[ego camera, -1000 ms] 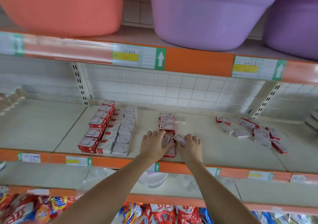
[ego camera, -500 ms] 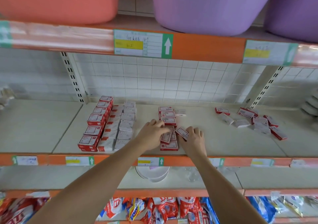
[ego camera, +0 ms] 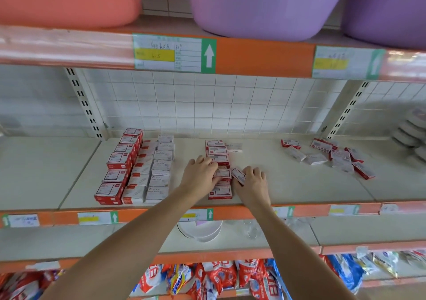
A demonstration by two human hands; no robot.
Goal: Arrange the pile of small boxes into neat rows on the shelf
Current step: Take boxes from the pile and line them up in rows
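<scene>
shelf has finished rows at left, so the middle row is probably being squared to match. left hand lies flat, fingers pressing its side. right hand pinches a tilted box beside it. loose pile waits well right, nothing blocking.

cream shelf with an orange front edge, carrying small red-and-white boxes

three tidy rows of boxes lie at the left, a single row runs front to back in the middle with one white box beside its far end, and a loose pile sprawls at the right; grey round things, perhaps lids, are stacked at the far right edge.
</scene>
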